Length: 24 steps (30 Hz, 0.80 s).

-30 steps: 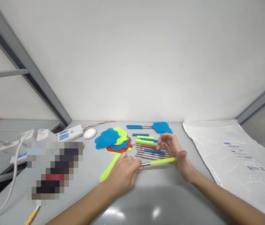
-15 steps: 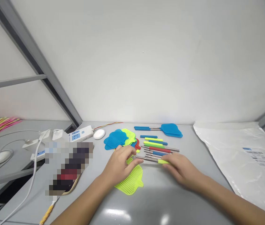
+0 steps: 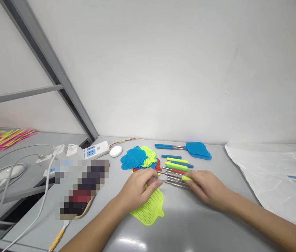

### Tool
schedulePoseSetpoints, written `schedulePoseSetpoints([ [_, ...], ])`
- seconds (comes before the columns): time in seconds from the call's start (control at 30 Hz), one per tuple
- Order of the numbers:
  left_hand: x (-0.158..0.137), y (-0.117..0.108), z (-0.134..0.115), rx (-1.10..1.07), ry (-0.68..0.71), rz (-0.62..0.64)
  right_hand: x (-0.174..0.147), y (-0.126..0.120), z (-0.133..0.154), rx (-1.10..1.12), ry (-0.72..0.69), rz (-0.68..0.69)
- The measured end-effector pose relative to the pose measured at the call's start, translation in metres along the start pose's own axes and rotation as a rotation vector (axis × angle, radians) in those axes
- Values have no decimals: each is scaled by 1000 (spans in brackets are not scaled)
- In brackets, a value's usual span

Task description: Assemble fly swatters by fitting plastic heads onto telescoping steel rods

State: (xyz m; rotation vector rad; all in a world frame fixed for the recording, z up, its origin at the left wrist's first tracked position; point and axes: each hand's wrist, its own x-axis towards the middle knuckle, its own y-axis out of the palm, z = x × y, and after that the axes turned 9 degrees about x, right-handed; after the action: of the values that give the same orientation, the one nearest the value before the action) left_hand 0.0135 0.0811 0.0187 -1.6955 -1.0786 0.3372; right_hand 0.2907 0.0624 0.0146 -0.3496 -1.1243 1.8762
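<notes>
My right hand (image 3: 207, 189) is closed around the yellow-green grip of a fly swatter handle (image 3: 172, 175), its metal rod pointing left. The rod's tip is close to my left hand (image 3: 139, 187), whose thumb and forefinger stand apart with nothing visibly held; its other fingers are curled and partly hidden. Under and beside my left hand lies a yellow-green perforated swatter head (image 3: 150, 209), stem to the right. More rods and coloured grips lie behind and below the held handle, including a blue grip (image 3: 171, 156). A pile of blue swatter heads (image 3: 133, 158), with yellow-green and red ones, lies beyond my left hand.
Blue swatters with heads on their rods (image 3: 198, 149) lie by the wall. To the right is a white plastic bag (image 3: 258, 168). On the left are a power strip (image 3: 95, 150), a round white device (image 3: 115, 151), a pixelated phone-like object (image 3: 85, 189) and loose cables.
My right hand has moved the handle slightly away from me, over the other rods. My left hand stays by the yellow-green head, its fingers still apart. The view has shifted a little.
</notes>
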Motion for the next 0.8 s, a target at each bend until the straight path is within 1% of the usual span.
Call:
schedulePoseSetpoints([
  [0.07,0,-1,-1,-5,14,15,-6,1,4,-30,-18,4],
  [0.13,1,-1,-3,7,47,54,-13,5,5,-86,-41,-20],
  [0.23,2,1,-6,3,80,114,-22,12,-1,-172,-42,-111],
  [0.3,3,2,-7,-22,65,118,-26,12,-6,-148,8,-187],
  [0.4,5,2,-5,-59,-31,43,-29,4,-12,58,160,-258],
  [0.5,7,1,0,-87,-129,-34,-27,-3,-11,444,280,-259],
  [0.57,9,0,4,-106,-155,-52,-25,-3,-10,728,325,-251],
  [0.63,10,0,7,-125,-170,-59,-24,1,-10,916,377,-274],
  [0.7,10,1,8,-139,-178,-62,-23,6,-11,982,422,-338],
  [0.8,10,2,7,-131,-169,-41,-26,12,-11,976,437,-427],
])
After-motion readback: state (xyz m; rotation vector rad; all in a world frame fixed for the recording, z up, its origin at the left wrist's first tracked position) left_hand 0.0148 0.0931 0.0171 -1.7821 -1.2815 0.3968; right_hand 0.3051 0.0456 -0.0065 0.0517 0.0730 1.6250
